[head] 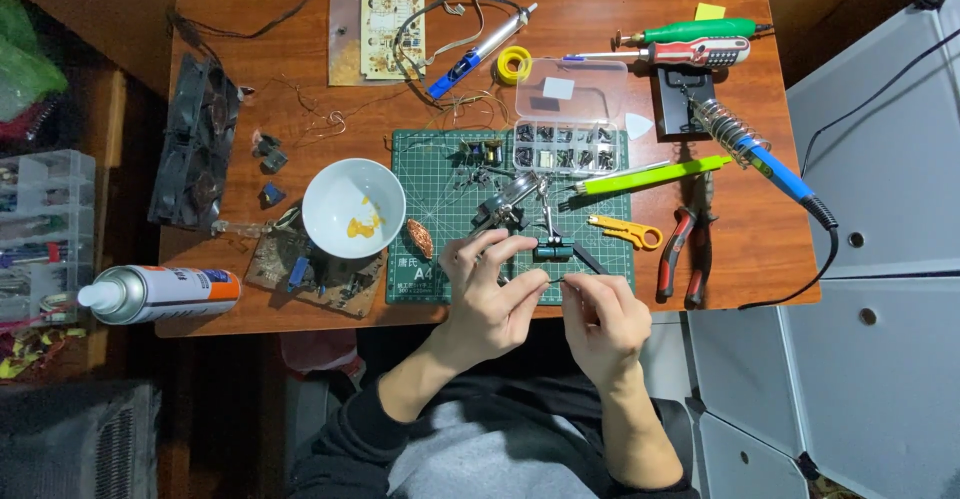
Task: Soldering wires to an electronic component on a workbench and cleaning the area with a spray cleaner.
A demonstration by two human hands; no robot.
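Helping-hands clamp stand (548, 250) sits on the near right part of the green cutting mat (430, 159), base just beyond my fingers. Left hand (490, 294) has fingers curled, tips pinched at the stand's base, touching it. Right hand (600, 314) is pinched on something thin, looks like a wire or lead, too small to tell; it points toward the left hand's fingertips. Hands nearly touch.

Progress, my read: small part is clipped in the stand's arms, nothing is being soldered right now. Soldering iron (765, 154) is parked in its coil holder, far right, well apart from both hands. Solder spool (514, 63) untouched at the far side.

Containers: clear parts box (570, 119), lid up, compartments hold small dark components, one or two look pale. White bowl (353, 207) left of the mat holds a few yellow-orange bits, otherwise bare. Spray can (160, 294) lies on its side at the near left desk (280, 59) edge.
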